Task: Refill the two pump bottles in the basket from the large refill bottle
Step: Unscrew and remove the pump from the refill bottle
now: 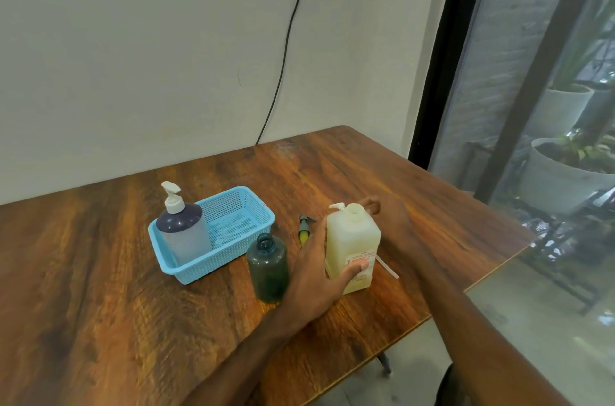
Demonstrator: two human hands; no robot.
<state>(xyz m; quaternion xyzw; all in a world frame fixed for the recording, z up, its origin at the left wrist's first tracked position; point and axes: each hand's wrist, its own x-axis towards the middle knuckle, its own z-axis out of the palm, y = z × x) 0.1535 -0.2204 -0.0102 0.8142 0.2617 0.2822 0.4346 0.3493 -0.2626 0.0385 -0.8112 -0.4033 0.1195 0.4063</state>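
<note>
- Setting: wooden tabletop (116, 272) against a plain wall (133, 56) with a black cable (289, 39) running down it. A window (532, 73) is at my right, with planters (565, 179) beyond the glass.
- Basket (239, 202): blue, mesh-sided. It holds one pump bottle (186, 236), upright at its left end, white pump fitted.
- Green bottle (268, 267): out of the basket, upright on the tabletop just beside it, neck open. I cannot read the fill level through the tint.
- Loose pump (305, 227): dark head, yellowish tube, lying flat behind the gap between the green bottle and the refill bottle.
- Refill bottle (357, 239): large, pale yellow, upright, neck uncapped, just right of the green bottle. A white pump head (336, 206) shows behind its neck, and a white tube (387, 267) lies at its right. I cannot tell if they are one piece.
- Left grip (319, 272): wrapped round the refill bottle's left side, thumb across the label.
- Right grip (389, 219): behind the bottle's shoulder, fingers curled. I cannot tell whether they hold anything.
- Stage, as I judge it: the pour into the green bottle has not begun.
- Hazards:
  - The heavy bottle's wide mouth could overshoot the narrow neck and spill onto the tabletop.
  - The green bottle stands unsteadied, so a knock would topple it.
  - My one-sided hold may slip as the bottle tilts.
  - The loose pump sits where a spill would run.
</note>
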